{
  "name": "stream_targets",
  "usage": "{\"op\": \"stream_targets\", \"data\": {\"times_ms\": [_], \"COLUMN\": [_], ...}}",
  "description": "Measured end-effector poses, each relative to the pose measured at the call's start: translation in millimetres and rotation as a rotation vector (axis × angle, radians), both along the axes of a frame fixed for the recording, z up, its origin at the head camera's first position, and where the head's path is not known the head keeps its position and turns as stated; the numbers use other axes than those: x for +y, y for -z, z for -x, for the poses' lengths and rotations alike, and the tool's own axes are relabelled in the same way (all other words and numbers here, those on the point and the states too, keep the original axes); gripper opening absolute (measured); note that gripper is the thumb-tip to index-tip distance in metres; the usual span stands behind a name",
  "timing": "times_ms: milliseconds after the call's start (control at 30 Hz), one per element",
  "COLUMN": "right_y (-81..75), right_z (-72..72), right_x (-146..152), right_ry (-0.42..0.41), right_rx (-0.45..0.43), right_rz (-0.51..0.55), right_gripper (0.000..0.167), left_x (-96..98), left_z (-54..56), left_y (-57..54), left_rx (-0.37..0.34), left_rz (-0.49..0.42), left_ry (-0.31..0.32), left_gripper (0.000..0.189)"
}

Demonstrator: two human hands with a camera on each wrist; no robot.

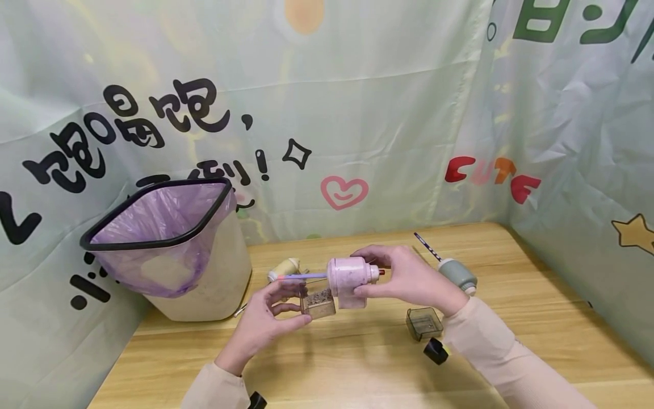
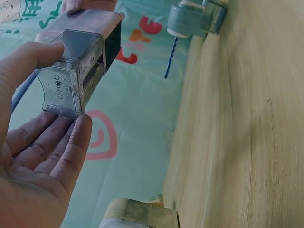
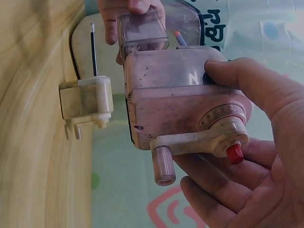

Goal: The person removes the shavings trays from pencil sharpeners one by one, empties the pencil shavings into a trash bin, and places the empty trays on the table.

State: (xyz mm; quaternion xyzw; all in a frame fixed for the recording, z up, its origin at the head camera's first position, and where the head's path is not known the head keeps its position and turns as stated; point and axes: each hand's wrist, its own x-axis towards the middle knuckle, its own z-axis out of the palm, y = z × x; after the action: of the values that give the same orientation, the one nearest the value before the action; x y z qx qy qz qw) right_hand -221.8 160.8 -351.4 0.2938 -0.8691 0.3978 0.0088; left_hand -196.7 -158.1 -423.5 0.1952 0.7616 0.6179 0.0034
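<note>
My right hand [image 1: 409, 281] grips a pink hand-crank pencil sharpener [image 1: 347, 276] above the table, thumb on one side and fingers beneath. Its crank [image 3: 190, 142] and red end knob [image 3: 234, 154] face the right wrist camera. From the sharpener's front sticks out a blue pencil [image 1: 306, 276]. My left hand [image 1: 265, 315] holds the transparent shavings drawer [image 2: 61, 88] between thumb and fingertips. Dark shavings [image 1: 318, 297] lie in the drawer, which juts from the sharpener's lower front in the wrist views.
A white bin [image 1: 225, 272] with a purple bag [image 1: 163, 213] stands at the left. Behind my hands lies a cream sharpener [image 1: 287, 268]. A grey-blue sharpener [image 1: 458, 275] holding a dark pencil [image 1: 427, 246] and a loose transparent drawer [image 1: 424, 324] lie on the table's right part.
</note>
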Motion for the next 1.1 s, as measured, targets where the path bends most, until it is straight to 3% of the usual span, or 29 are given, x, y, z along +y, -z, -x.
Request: {"op": "stream_targets", "data": {"times_ms": [400, 600, 1100], "right_y": [6.6, 15.1, 35.5], "right_z": [13.5, 26.0, 59.6], "right_x": [4.9, 12.1, 28.6], "right_ry": [0.047, 0.099, 0.222], "right_rx": [-0.025, -0.017, -0.106], "right_rz": [0.038, 0.029, -0.037], "right_gripper": [0.056, 0.057, 0.058], "left_x": [-5.0, -5.2, -6.7], "left_z": [1.7, 1.1, 1.9], "left_y": [-1.5, -3.1, -3.4], "left_rx": [0.031, 0.034, 0.030], "left_rz": [0.009, 0.017, 0.013], "left_ry": [-0.016, -0.008, 0.015], "left_gripper": [0.060, 0.060, 0.063]}}
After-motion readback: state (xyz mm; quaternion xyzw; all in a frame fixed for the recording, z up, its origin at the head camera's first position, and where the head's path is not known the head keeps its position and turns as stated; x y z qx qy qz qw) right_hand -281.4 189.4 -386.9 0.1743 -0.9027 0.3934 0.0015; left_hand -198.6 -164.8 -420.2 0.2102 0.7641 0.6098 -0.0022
